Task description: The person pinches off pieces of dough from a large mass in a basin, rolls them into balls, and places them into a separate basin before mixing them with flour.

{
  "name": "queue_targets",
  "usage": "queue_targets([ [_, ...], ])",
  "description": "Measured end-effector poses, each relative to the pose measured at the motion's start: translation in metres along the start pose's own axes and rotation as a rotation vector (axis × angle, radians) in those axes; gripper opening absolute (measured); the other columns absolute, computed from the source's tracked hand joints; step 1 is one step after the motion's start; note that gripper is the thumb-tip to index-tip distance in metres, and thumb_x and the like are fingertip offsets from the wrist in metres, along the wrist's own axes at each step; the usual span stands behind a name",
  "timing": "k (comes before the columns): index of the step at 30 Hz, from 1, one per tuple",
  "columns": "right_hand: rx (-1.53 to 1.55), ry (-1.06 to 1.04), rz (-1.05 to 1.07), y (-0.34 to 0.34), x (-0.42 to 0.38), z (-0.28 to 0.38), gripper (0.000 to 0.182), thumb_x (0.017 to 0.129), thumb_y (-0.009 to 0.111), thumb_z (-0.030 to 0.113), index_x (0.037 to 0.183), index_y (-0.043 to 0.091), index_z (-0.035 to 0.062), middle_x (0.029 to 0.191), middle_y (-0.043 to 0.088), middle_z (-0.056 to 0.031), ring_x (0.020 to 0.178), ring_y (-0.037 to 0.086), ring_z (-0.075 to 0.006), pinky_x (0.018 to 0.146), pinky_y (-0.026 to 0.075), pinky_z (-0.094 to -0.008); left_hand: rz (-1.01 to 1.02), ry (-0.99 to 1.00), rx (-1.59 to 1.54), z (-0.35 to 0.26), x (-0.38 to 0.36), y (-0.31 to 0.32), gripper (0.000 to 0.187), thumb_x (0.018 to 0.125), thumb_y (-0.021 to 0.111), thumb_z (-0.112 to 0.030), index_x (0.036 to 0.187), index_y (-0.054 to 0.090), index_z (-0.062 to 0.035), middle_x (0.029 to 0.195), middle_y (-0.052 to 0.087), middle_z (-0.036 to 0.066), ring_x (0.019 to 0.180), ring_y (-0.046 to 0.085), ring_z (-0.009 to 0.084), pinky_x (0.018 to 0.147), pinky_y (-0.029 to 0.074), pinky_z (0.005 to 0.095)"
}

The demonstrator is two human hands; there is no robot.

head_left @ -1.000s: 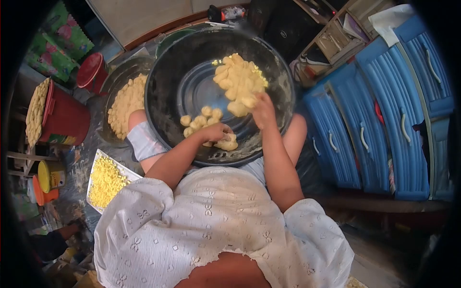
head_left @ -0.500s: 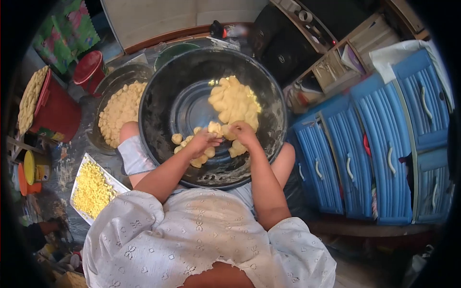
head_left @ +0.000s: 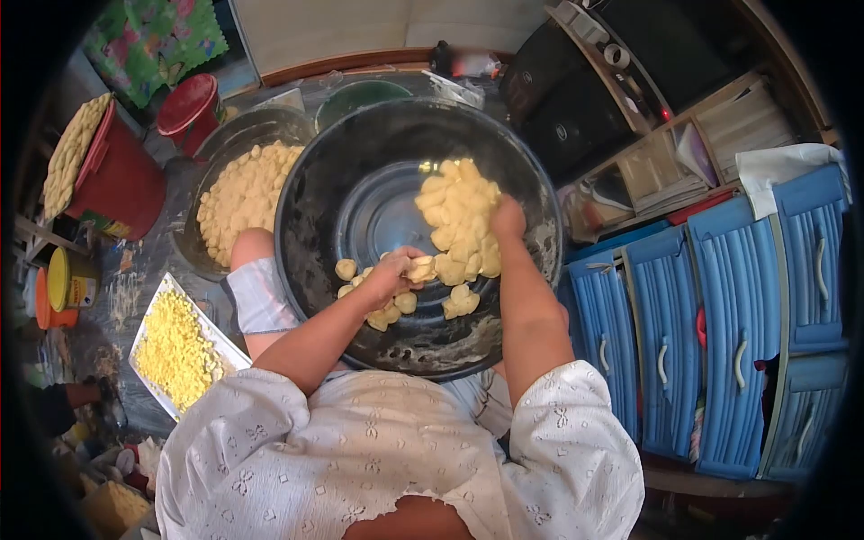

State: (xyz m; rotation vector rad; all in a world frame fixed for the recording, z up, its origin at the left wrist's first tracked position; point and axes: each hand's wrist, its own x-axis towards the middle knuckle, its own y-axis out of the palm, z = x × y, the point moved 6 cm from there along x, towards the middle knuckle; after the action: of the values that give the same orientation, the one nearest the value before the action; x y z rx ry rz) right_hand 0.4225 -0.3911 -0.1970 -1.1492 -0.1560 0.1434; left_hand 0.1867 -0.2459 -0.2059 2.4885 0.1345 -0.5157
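A big black basin (head_left: pixel 310 211) sits in front of me, between my legs. My left hand (head_left: pixel 389 275) is closed on a piece of dough (head_left: pixel 421 268) near the basin's middle. Around it lie several small dough lumps (head_left: pixel 385 315). On the basin's right side is a heap of pale yellow dough pieces (head_left: pixel 457 209), with a few bright yellow bits at its far edge. My right hand (head_left: pixel 508 219) touches the heap's right side; its fingers are mostly hidden. One clump of dough (head_left: pixel 461 302) rests apart, nearer me.
A second basin (head_left: pixel 189 229) full of dough lumps stands at left, by a red bucket (head_left: pixel 121 184) topped with more dough. A white tray (head_left: pixel 236 354) holds small yellow cubes. Blue drawers (head_left: pixel 666 342) line the right. A dark sleeve and hand (head_left: pixel 81 394) show at far left.
My right hand has moved from beside the left hand to the right edge of the heap. My left hand still holds a dough piece. The view has shifted slightly.
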Motion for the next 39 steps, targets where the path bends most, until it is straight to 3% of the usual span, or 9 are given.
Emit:
queue_targets([
  [7,0.131,0.053,-0.09,0.003,0.006,-0.019,0.021,0.075,0.057,0.018,0.093,0.062,0.0073,0.088,0.062,-0.0133,0.085,0.059,-0.0293,0.072,0.047,-0.0407,0.007,0.043,-0.281,-0.004,0.0,-0.011,0.026,0.085,0.041,-0.014,0.107,0.047,-0.0013,0.104,0.052,0.014,0.093,0.055,0.0227,0.08,0.049,0.0387],
  [10,0.171,-0.084,-0.119,-0.008,-0.013,-0.005,0.02,0.075,0.058,0.015,0.093,0.061,0.0061,0.087,0.063,-0.013,0.082,0.06,-0.0257,0.07,0.047,-0.036,0.037,0.104,-0.341,-0.011,-0.003,-0.01,0.029,0.087,0.042,-0.016,0.112,0.046,-0.0011,0.106,0.052,0.013,0.096,0.054,0.0221,0.082,0.048,0.0384],
  [16,0.992,-0.156,0.058,-0.05,-0.114,0.079,0.017,0.076,0.062,0.005,0.092,0.06,0.0008,0.078,0.059,-0.0027,0.069,0.052,-0.0085,0.065,0.043,-0.0222,0.055,0.164,-0.431,-0.02,-0.006,-0.008,0.03,0.088,0.048,-0.016,0.114,0.045,-0.0012,0.108,0.052,0.011,0.099,0.054,0.02,0.086,0.047,0.0384],
  [19,0.838,-0.218,0.085,-0.05,-0.163,0.094,0.019,0.076,0.063,0.006,0.094,0.06,0.0,0.079,0.059,-0.0025,0.069,0.051,-0.008,0.065,0.043,-0.0217,0.075,0.168,-0.439,-0.023,-0.011,0.001,0.029,0.088,0.05,-0.013,0.113,0.045,-0.001,0.108,0.053,0.011,0.099,0.053,0.0204,0.086,0.046,0.0385],
  [22,1.013,-0.239,-0.099,-0.06,-0.178,0.094,0.021,0.076,0.065,0.006,0.095,0.06,-0.0008,0.082,0.06,-0.0019,0.069,0.049,-0.0071,0.064,0.043,-0.0215,0.056,0.175,-0.411,-0.024,-0.019,0.011,0.024,0.085,0.052,-0.009,0.107,0.047,-0.0014,0.105,0.053,0.011,0.098,0.054,0.0215,0.087,0.046,0.0386],
  [25,1.174,-0.184,-0.049,-0.071,-0.179,0.096,0.021,0.076,0.065,0.006,0.095,0.06,-0.0012,0.083,0.06,-0.0018,0.069,0.049,-0.0068,0.064,0.042,-0.0211,0.144,0.251,-0.373,-0.031,-0.028,0.024,0.018,0.082,0.053,-0.004,0.099,0.048,-0.0024,0.101,0.053,0.01,0.095,0.054,0.021,0.085,0.046,0.037],
  [32,0.942,-0.502,-0.174,-0.111,-0.203,0.118,0.012,0.076,0.065,0.005,0.087,0.063,0.0004,0.078,0.059,-0.0051,0.067,0.052,-0.0105,0.062,0.043,-0.0215,0.074,0.375,-0.291,-0.055,-0.056,0.045,0.02,0.082,0.047,0.0,0.102,0.046,-0.0035,0.099,0.049,0.008,0.094,0.05,0.0184,0.083,0.042,0.032],
  [36,0.987,-0.432,-0.143,-0.108,-0.206,0.113,0.013,0.075,0.065,0.005,0.088,0.063,0.0009,0.077,0.059,-0.0059,0.065,0.052,-0.0116,0.062,0.043,-0.0219,-0.011,0.329,-0.306,-0.06,-0.067,0.058,0.02,0.086,0.048,-0.006,0.106,0.043,-0.0025,0.101,0.048,0.009,0.094,0.05,0.0167,0.083,0.042,0.0307],
  [39,1.222,-0.227,-0.116,-0.103,-0.202,0.102,0.014,0.074,0.065,0.005,0.088,0.063,0.0019,0.076,0.059,-0.0064,0.064,0.053,-0.0127,0.061,0.043,-0.0222,0.025,0.37,-0.207,-0.065,-0.072,0.065,0.021,0.087,0.048,-0.007,0.106,0.043,-0.0014,0.102,0.048,0.009,0.094,0.049,0.0162,0.083,0.042,0.0296],
])
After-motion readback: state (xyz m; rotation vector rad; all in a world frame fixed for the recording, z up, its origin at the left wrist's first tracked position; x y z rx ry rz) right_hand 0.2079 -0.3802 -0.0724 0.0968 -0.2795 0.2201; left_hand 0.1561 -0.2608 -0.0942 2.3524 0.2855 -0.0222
